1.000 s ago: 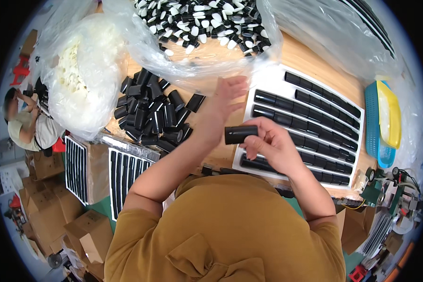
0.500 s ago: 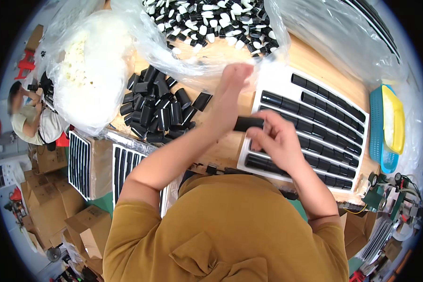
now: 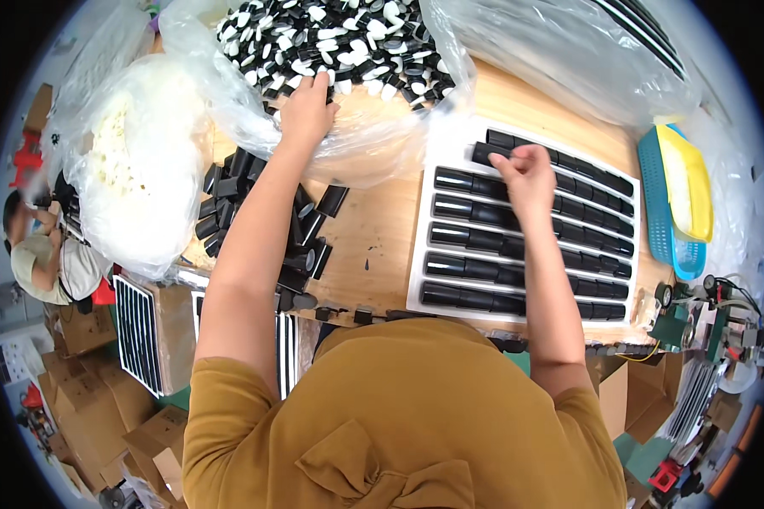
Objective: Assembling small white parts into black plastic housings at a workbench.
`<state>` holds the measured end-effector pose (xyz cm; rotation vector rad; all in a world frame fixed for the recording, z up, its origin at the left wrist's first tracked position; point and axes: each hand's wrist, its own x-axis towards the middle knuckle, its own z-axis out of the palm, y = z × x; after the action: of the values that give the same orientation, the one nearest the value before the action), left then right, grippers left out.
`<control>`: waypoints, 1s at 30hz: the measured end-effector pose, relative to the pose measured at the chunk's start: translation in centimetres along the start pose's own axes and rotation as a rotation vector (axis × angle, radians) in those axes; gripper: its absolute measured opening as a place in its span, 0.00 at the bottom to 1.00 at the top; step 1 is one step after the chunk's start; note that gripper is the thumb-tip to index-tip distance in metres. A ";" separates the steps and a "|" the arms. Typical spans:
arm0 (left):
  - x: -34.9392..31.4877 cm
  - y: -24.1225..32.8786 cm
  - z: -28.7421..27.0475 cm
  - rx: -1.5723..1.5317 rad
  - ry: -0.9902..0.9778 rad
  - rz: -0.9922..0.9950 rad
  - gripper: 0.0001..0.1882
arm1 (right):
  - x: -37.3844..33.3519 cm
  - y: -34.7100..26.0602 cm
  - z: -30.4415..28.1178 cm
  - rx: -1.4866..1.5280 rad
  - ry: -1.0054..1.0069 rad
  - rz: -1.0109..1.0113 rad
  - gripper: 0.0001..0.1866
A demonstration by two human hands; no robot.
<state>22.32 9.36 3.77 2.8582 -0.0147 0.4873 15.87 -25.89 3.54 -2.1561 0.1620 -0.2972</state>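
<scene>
My right hand point(image 3: 528, 174) pinches a short black plastic tube point(image 3: 485, 153) over the upper left part of a white tray point(image 3: 433, 153). Rows of similar black tubes point(image 3: 467, 209) lie in that tray, and the top rows start farther right than the lower ones. At the near edge of a heap of small black and white pieces point(image 3: 339, 42), my left hand point(image 3: 307, 112) reaches in with its thumb apart from the fingers. Its fingertips touch the pieces, and nothing shows in its grip. Loose black tubes point(image 3: 314, 222) lie piled on the table, partly hidden behind my left forearm.
Clear plastic sheeting point(image 3: 373, 153) surrounds the heap, beside a bulging plastic bag point(image 3: 136, 161). At the right stand a blue basket point(image 3: 656, 204) and a yellow one point(image 3: 694, 195). Filled trays point(image 3: 140, 331) and cardboard boxes point(image 3: 85, 382) are at lower left. Another person point(image 3: 47, 254) sits far left.
My left hand has moved from beside the tube up and left to the heap. My right hand has carried the tube up to the tray's top rows. The view has shifted slightly.
</scene>
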 end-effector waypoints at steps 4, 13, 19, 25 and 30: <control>-0.3 -1.0 0.5 0.015 0.053 -0.076 0.21 | 0.0 -2.7 2.9 -0.156 -0.133 -0.001 0.22; -1.3 -0.9 0.4 -0.025 0.031 0.045 0.15 | -1.5 -2.6 2.7 -0.471 0.015 -0.344 0.11; -0.6 -1.4 0.5 0.059 -0.048 0.144 0.16 | 0.9 -0.1 -3.1 -0.582 0.162 -0.102 0.10; -0.5 -1.3 -0.2 -0.024 0.010 -0.018 0.21 | 0.3 1.5 -3.3 -0.728 0.127 -0.167 0.19; -2.0 2.9 -5.1 -0.590 0.120 -0.244 0.16 | -0.3 1.7 -2.8 -0.708 0.145 -0.193 0.20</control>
<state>18.61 7.68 8.42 2.2155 0.1784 0.5016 14.82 -28.98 3.61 -2.8598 0.1554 -0.5735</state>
